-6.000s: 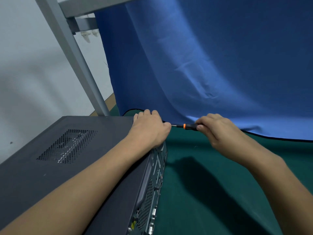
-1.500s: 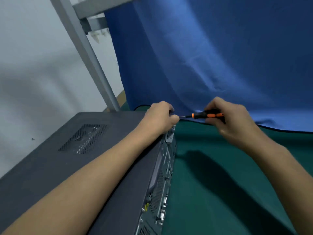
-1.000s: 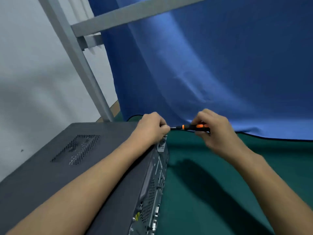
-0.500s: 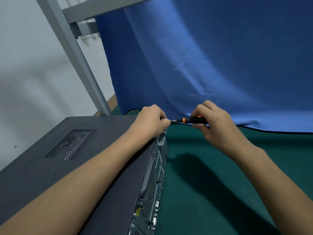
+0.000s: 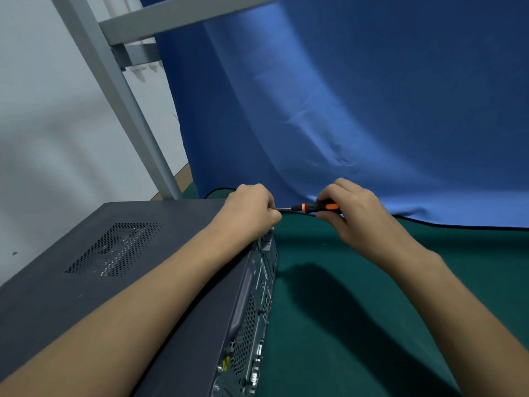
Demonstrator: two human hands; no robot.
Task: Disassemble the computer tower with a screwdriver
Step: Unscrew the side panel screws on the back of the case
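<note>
Right hand [image 5: 357, 216], centre of frame: a black-and-orange-handled screwdriver [image 5: 313, 208] is being pinched in its curled fingers and held level, with the thin metal shaft pointed left. Left hand [image 5: 249, 214], just beside: its fingers are being curled over the far upper corner of a dark grey metal computer tower [image 5: 120, 282], where the shaft tip is being hidden. The tower is being shown lying on its side at lower left, perforated vent upward and port panel facing right, on a dark green cloth surface [image 5: 357, 296]. A blue fabric backdrop [image 5: 357, 96] is being draped behind. A grey metal frame [image 5: 120, 90] is being seen at upper left.
</note>
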